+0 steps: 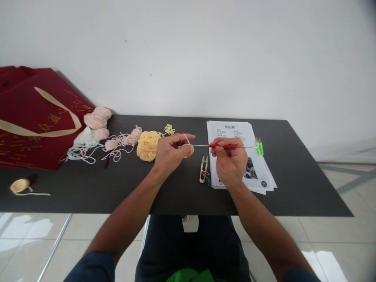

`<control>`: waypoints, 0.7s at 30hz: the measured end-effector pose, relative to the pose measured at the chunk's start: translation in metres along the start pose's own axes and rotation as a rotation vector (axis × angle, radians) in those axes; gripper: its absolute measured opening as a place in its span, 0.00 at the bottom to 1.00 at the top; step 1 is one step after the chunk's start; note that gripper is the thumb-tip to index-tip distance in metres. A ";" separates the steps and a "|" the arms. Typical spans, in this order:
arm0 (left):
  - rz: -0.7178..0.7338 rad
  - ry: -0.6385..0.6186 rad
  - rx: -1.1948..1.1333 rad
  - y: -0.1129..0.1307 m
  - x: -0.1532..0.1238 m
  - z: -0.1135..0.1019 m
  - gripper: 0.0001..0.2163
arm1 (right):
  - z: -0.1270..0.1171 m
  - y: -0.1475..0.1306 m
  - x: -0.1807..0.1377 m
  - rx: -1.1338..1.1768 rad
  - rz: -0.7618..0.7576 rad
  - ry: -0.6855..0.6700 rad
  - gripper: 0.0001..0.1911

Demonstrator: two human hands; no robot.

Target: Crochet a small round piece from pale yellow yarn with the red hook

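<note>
Right hand (232,160): closed in a pencil-like grip on a slim hook (226,146), its red handle smooth, its thin metal shaft shown at both ends. Left hand (172,150): fingers pinched on a small crocheted piece (189,152), pale yellow and orange, mostly hidden; a strand (186,138) is looped over the index finger. The hook is held level above the table (299,168), its left end brought to the piece; the exact stitch cannot be told.

Beside the left hand: one plump ball of yellow yarn (147,146), loosely wound. Between the hands, nearer the edge: pale-handled thread snips (203,169), metal blades pointed. Under the right hand: printed paper sheets (214,135), stacked unevenly, with bright green snips (259,147) laid at their right side.

Farther left: tangled pink yarn (133,136); white yarn (84,139), strands spilled; soft pink skeins (98,116); a dark red bag (35,113), ribbon-handled, gold-printed; a rounded cream piece (20,185), tail trailing.
</note>
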State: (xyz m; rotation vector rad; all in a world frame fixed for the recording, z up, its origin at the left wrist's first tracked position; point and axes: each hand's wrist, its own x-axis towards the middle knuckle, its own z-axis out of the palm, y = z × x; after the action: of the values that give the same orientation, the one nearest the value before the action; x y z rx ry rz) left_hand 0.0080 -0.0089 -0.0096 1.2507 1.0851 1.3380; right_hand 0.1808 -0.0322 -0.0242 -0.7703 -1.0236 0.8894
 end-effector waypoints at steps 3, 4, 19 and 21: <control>-0.030 -0.069 -0.050 0.000 0.001 -0.003 0.11 | -0.002 0.001 0.004 0.051 0.043 -0.013 0.10; -0.041 -0.087 -0.063 0.000 0.002 -0.003 0.11 | -0.003 0.001 0.005 0.074 0.052 -0.023 0.11; -0.086 -0.129 -0.263 -0.007 0.005 -0.003 0.10 | 0.002 -0.001 0.008 0.321 0.356 -0.011 0.11; -0.078 -0.106 -0.268 -0.009 0.004 -0.001 0.11 | 0.005 0.001 0.006 0.318 0.370 0.018 0.10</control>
State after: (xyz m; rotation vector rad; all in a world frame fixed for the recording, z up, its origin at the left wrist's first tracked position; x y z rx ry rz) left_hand 0.0079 -0.0032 -0.0181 1.0577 0.8411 1.2947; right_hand 0.1774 -0.0259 -0.0215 -0.7039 -0.7079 1.3246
